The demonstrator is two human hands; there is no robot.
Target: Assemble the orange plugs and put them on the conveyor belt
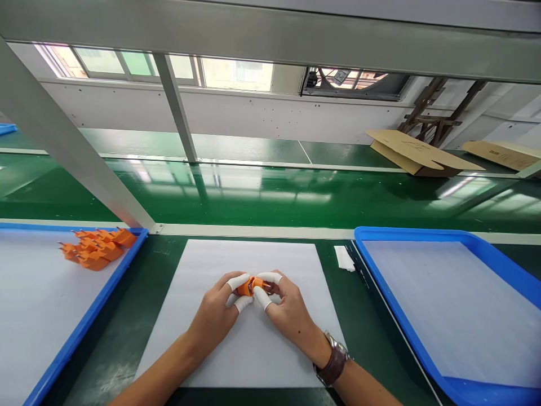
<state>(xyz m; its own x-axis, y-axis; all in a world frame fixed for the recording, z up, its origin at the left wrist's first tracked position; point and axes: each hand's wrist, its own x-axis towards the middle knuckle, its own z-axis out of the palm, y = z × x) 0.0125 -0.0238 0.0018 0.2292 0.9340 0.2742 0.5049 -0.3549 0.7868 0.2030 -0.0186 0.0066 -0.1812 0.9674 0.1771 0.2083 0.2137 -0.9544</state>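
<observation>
An orange two-pin plug (247,286) is held above a white sheet (291,338) in the middle of the bench. My left hand (220,307) pinches its left end between thumb and finger. On the other end, my right hand (287,307) has thumb and forefinger closed, with the metal pins pointing right toward its curled fingers. White finger covers wrap the thumbs and forefingers of both hands, and they hide part of the plug. Several more orange plugs (97,248) lie grouped in the blue-rimmed left tray (88,318), at its far right corner.
A blue tray (406,332) lined with white sheet stands at the right. Beside it are a small white scrap (344,258) and dark thin items (359,265). Beyond a pale rail (253,230) runs a shiny green surface (270,208); cardboard (418,149) lies farther back. A slanted metal post (84,146) rises at left.
</observation>
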